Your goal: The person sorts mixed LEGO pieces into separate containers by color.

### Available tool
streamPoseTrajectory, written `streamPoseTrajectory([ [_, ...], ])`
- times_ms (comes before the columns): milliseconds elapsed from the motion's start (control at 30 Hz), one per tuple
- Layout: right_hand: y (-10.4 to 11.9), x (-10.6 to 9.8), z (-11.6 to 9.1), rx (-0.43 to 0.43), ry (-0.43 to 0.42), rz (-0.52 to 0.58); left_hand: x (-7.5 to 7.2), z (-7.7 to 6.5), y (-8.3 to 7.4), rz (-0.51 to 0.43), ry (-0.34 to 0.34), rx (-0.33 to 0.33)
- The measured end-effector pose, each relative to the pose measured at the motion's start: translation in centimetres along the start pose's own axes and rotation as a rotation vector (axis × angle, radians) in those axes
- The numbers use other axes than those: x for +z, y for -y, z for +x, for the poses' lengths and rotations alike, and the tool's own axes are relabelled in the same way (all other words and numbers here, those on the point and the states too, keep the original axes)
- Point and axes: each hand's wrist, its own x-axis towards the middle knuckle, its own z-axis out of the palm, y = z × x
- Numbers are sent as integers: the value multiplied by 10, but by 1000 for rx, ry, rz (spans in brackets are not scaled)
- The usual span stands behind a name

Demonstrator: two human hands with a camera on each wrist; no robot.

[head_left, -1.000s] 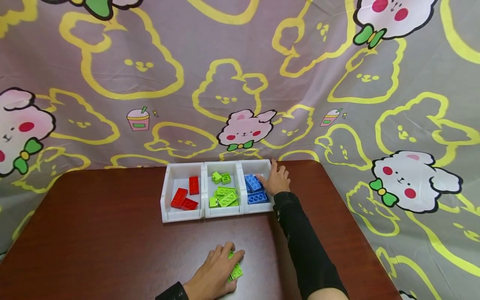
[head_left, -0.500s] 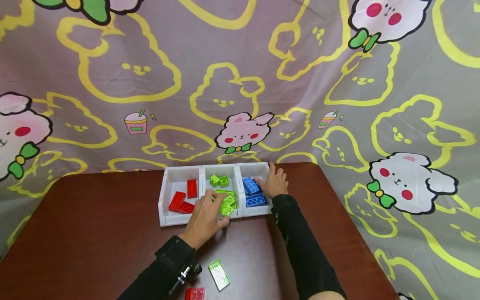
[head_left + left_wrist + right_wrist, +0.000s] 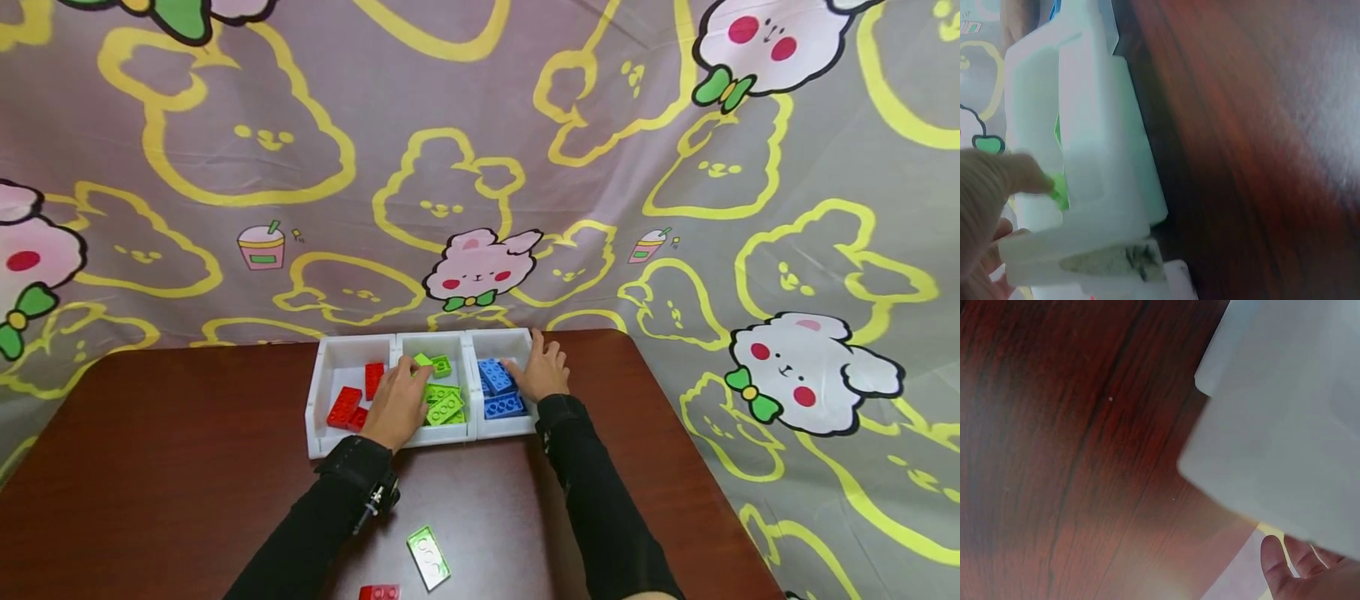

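Observation:
My left hand [image 3: 397, 404] reaches over the divider into the middle white bin [image 3: 471, 429], its fingertips close to the small green toy bricks [image 3: 441, 365] at the back. In the left wrist view a digit touches a green brick [image 3: 1059, 192]; whether it is pinched is hidden. Larger green bricks [image 3: 444, 407] lie at the front of that bin. My right hand [image 3: 543, 372] holds the side wall of the right white bin [image 3: 1285, 437], thumb inside next to the blue bricks [image 3: 495, 375], other fingers outside.
Red bricks [image 3: 344, 407] lie in the left white bin [image 3: 318, 400]. On the brown table [image 3: 187, 467], nearer me, are an upturned green brick [image 3: 428, 557] and a red brick [image 3: 379, 592]. A patterned cloth [image 3: 360, 208] hangs behind the table.
My left hand has left the green brick on the table and moved forward into the middle bin, then farther back towards the small green bricks. My right hand has stayed at the right bin.

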Motion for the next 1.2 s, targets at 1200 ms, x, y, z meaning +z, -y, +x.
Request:
streamPoseTrajectory([
  [1200, 1, -4, 2, 1, 24, 30, -36, -128, -77, -228, 658, -5],
])
